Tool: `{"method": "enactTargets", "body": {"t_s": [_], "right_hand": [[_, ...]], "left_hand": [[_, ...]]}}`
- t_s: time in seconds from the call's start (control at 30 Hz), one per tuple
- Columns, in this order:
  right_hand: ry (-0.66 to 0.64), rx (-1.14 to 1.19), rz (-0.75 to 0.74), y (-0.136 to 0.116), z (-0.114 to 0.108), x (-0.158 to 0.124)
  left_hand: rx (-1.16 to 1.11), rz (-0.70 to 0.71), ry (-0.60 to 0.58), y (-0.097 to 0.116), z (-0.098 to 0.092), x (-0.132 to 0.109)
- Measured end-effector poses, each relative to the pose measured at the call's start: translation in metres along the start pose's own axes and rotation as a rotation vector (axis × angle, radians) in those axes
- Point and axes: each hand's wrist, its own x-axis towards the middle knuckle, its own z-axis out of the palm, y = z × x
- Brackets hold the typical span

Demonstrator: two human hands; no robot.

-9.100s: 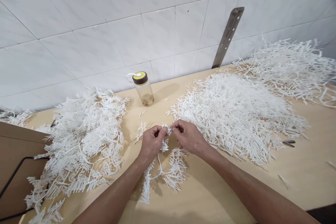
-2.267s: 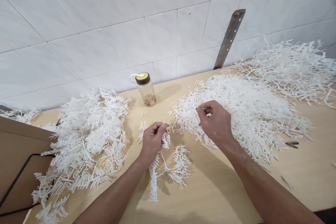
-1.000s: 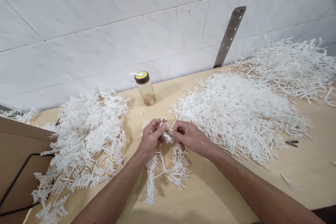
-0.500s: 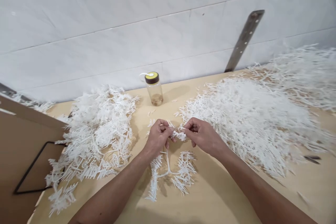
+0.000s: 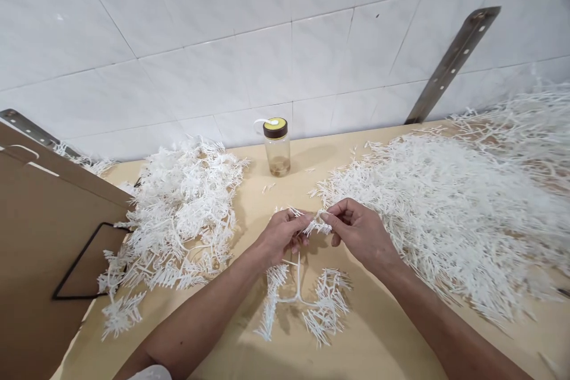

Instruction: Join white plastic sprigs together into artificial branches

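A white branching plastic sprig (image 5: 297, 295) hangs below my hands, its stem splitting into feathery tufts on both sides. My left hand (image 5: 287, 230) is closed around an upper part of it, fingers pressed together. With thumb and forefinger, my right hand (image 5: 350, 227) pinches at a small white tuft (image 5: 319, 225) lying between the two hands. The fingertips partly hide where the pieces meet. Close to my right hand spreads a large pile of thin white plastic sprigs (image 5: 436, 202).
Another heap of white sprigs (image 5: 182, 219) lies on the left of the pale wooden table (image 5: 369, 332). A clear bottle (image 5: 276, 148) with a yellow-and-brown lid stands near the tiled wall. A cardboard box (image 5: 40, 237) is at far left; a metal bracket (image 5: 454, 65) is on the wall.
The view has shifted, so the bottle and hands sit further right in the picture. Both hands keep their pinch on the sprig, with only slight finger movement.
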Motion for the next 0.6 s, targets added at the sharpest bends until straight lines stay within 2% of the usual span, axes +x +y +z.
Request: {"method": "enactTargets", "body": {"t_s": [0.1,0.2,0.4,0.6], "right_hand": [[-0.009,-0.002,-0.028,0.0025,-0.0002,0.0006],[-0.044,0.024,-0.031,0.0045,-0.0006,0.0007],[-0.058,0.024,-0.043,0.0021,0.0004,-0.0001],[-0.077,0.004,-0.056,-0.0014,-0.0015,-0.0009]], "left_hand": [[0.026,-0.038,-0.002,0.0021,-0.0009,-0.0018],[0.042,-0.029,0.077,0.0049,0.0015,-0.0042],[0.124,0.127,0.228,0.0036,0.0030,-0.0034],[0.333,0.264,0.172,-0.0029,-0.0037,-0.0003]]}}
